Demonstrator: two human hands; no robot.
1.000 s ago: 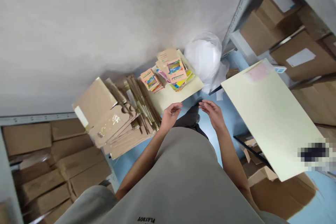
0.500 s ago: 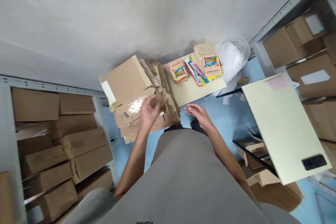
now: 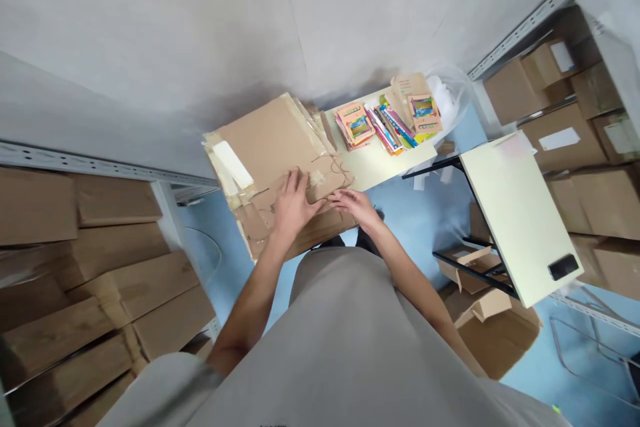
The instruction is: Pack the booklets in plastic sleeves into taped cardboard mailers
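Note:
A stack of flattened cardboard boxes (image 3: 273,137) lies on the left part of a pale low table (image 3: 367,170), against the wall. On the top sheet my left hand (image 3: 293,207) rests palm down, fingers apart, thumb towards the right. My right hand (image 3: 356,205) is at the sheet's front right edge, its bent fingers closed on the cardboard close to my left thumb; the fingertips are partly hidden. Right of the stack are a pile of orange picture cards (image 3: 355,125), several colourful booklets (image 3: 390,127) and a card-fronted pack (image 3: 424,110).
Shelves with brown boxes (image 3: 120,207) stand at left, more boxes (image 3: 560,137) at right. A pale tilted-looking table (image 3: 517,213) carries a black phone (image 3: 563,267). Below it are open cartons (image 3: 500,340). A clear plastic bag (image 3: 450,97) sits by the wall.
Both hands have come down onto the cardboard and closer together, the right one moving left to its edge. The top cardboard now lies flatter and further over the stack. The view has shifted slightly.

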